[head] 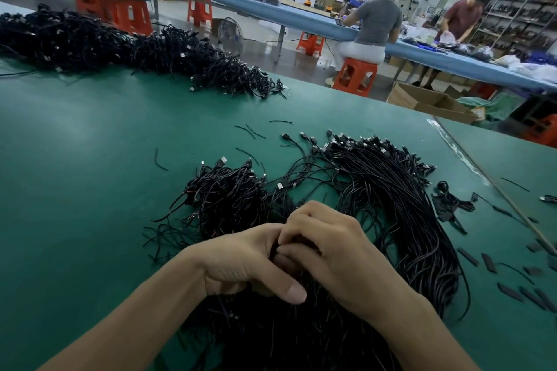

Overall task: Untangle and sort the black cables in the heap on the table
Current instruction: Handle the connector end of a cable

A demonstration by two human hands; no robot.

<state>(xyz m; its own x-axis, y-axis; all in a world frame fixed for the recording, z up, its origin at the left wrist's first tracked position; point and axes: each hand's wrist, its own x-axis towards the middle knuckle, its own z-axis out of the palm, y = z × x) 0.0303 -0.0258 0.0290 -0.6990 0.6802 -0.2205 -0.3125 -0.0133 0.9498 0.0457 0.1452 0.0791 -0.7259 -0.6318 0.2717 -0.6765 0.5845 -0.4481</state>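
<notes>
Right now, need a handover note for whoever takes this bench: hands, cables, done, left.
Left hand: grips cables atop the near heap.
Right hand: touching the left, fingers pinching cables of the same heap.
Bundle: right of the hands, cables parallel, plugs at the far end; looks sorted.
Clump: left of the bundle, tangled.
Far heap: along the table's far edge, tangled.
Left to do: near heap, clump, far heap.
</notes>
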